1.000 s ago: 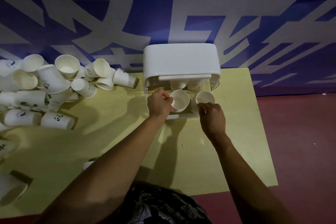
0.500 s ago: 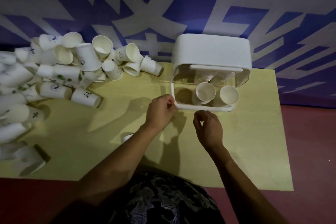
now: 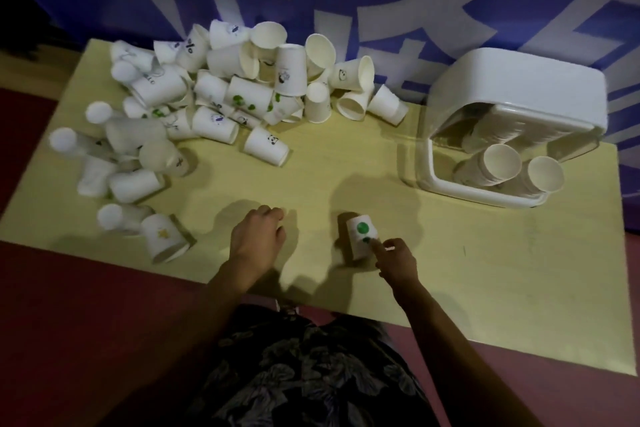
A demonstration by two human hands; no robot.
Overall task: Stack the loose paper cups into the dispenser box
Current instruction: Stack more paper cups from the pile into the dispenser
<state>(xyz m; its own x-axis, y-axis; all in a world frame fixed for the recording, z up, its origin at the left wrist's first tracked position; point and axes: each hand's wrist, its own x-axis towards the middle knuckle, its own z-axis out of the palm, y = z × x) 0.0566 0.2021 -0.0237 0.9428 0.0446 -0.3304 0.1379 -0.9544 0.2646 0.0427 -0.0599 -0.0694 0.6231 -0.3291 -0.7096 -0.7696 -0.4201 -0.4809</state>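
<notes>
The white dispenser box (image 3: 512, 87) lies at the table's right rear, its open front showing two stacks of nested cups (image 3: 502, 163). A big heap of loose white paper cups (image 3: 242, 94) covers the left rear of the table. One cup with green dots (image 3: 360, 236) lies on its side near the front edge. My right hand (image 3: 394, 258) touches that cup's near end with its fingertips. My left hand (image 3: 258, 239) hovers over the table to the left of it, fingers loosely curled, holding nothing.
The yellow table (image 3: 485, 270) stands against a blue and white patterned wall. Two stray cups (image 3: 162, 236) lie near the front left edge. Red floor borders the table on the left and right. My patterned clothing fills the bottom centre.
Both hands have pulled back from the dispenser box toward the front edge. My right hand now touches the green-dotted cup. The camera has swung left, bringing the whole heap into view.
</notes>
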